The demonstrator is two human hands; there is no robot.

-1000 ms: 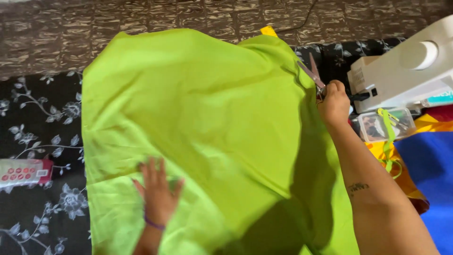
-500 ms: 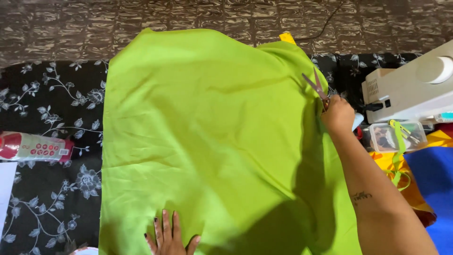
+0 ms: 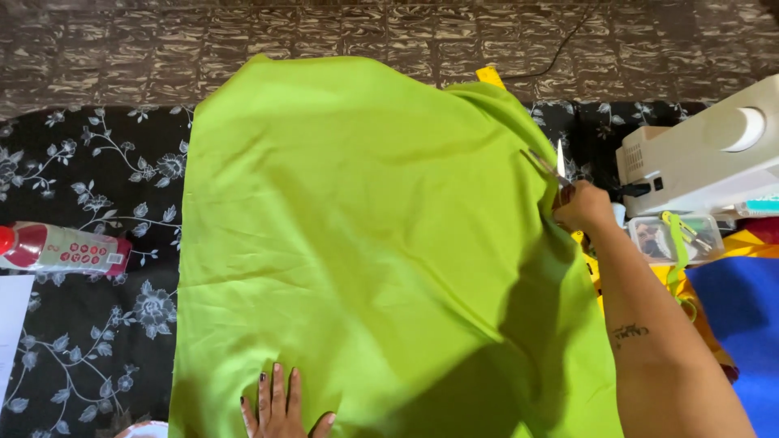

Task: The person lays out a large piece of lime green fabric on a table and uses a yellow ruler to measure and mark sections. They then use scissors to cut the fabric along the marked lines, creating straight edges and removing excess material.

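Lime-green cotton cloth lies spread flat over a black floral-print sheet, reaching from the near edge to the far tiled floor. Its surface is smooth with faint creases. At the near edge the left hand presses flat on it, fingers spread apart, wrist cut off by the frame. At the cloth's right edge, the right hand is clamped on silver scissors, blades parted; the handles are hidden in the fist.

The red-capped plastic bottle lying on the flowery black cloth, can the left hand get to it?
Probably yes. The left hand presses flat on the lime-green fabric and holds nothing. The red-capped plastic bottle lies to its left on the flowery black cloth, with nothing between them.
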